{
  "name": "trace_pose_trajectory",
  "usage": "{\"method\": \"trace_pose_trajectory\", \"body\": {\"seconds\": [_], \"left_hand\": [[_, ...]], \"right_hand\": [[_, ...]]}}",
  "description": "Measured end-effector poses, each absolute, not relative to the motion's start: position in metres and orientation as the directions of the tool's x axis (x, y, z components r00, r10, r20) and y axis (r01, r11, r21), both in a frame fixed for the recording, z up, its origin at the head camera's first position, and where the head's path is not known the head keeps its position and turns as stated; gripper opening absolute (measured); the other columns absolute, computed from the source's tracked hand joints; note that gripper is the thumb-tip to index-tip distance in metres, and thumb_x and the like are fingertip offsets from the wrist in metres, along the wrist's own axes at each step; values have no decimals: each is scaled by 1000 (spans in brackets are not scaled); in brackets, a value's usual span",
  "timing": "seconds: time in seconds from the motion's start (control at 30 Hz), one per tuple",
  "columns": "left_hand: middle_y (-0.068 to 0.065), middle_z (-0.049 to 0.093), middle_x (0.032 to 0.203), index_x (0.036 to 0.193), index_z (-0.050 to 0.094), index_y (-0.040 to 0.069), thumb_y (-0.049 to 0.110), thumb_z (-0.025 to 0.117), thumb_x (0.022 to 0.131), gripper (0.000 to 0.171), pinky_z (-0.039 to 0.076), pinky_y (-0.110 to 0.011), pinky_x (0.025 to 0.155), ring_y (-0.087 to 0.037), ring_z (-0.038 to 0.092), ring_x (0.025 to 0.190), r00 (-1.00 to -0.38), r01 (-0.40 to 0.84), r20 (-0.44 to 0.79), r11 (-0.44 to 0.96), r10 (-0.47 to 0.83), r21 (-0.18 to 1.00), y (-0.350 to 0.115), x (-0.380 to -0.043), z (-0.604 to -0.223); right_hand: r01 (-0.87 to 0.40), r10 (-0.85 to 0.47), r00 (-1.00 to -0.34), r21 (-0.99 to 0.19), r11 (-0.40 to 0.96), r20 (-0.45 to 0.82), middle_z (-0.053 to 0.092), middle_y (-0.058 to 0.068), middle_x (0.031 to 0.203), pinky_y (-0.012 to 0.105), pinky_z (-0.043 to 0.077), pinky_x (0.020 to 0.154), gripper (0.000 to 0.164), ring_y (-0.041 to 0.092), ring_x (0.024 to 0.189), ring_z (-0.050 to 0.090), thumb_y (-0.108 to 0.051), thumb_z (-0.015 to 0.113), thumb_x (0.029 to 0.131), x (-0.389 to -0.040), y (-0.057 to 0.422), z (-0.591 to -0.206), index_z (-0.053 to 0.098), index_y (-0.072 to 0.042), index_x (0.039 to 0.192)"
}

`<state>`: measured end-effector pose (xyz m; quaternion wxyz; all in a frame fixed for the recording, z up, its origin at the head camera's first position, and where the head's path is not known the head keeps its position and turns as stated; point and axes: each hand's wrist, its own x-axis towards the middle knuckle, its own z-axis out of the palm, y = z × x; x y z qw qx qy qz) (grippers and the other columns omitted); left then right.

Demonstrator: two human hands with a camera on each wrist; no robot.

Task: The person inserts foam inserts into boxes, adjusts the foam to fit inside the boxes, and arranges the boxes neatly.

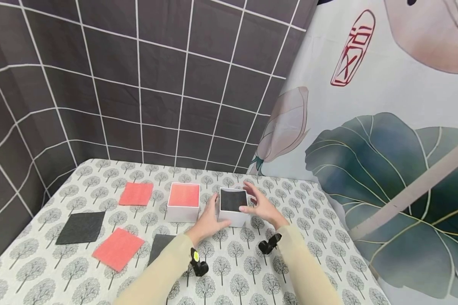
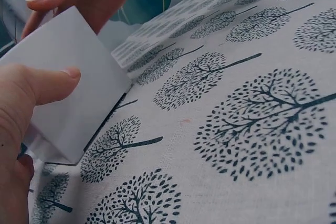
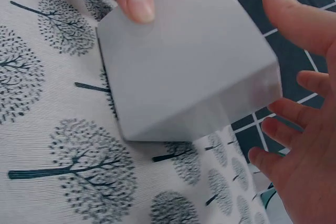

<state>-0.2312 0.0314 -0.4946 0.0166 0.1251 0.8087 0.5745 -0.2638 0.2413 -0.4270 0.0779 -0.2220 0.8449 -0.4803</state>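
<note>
Box [image 1: 238,218] with black cloth [image 1: 233,199], left hand [image 1: 209,221] clamped on it at eight o'clock, right hand [image 1: 265,206] spread apart at three, likely wants light, level steadying.

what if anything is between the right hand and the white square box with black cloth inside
Nothing visible stands between the right hand and the white square box with black cloth inside; the left hand grips its opposite side.
</note>
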Motion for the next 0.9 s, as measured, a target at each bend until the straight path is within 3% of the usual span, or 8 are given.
{"method": "trace_pose_trajectory", "body": {"seconds": [0.33, 0.53, 0.9], "left_hand": [[-18, 11, 152, 149, 3, 11, 21, 77, 74, 106, 18, -54, 109, -35, 16, 137, -934, 295, 186, 366, 305, 882, 20, -208, -478], [-13, 14, 153, 150, 9, 15, 27, 76, 76, 101, 21, -53, 108, -32, 19, 137, -911, 335, 193, 379, 366, 863, 4, -186, -473], [-12, 31, 147, 147, 23, 10, 37, 74, 76, 91, 27, -51, 107, -32, 32, 132, -879, 373, 131, 490, 458, 788, -44, -155, -463]], "right_hand": [[-242, -455, -889, -902, 358, 58, 26, 30, 143, 54, 22, 108, 101, 43, 133, 23, 0, 75, 72, -249, 236, -429, 8, 2, 146], [-229, -447, -892, -917, 328, 63, 28, 29, 143, 49, 25, 108, 108, 41, 131, 28, 2, 78, 68, -249, 237, -439, 6, 0, 147], [-135, -405, -914, -959, 249, 23, 27, 17, 146, 40, 37, 103, 108, 33, 126, 36, 4, 79, 67, -258, 239, -462, 11, -9, 149]]}}
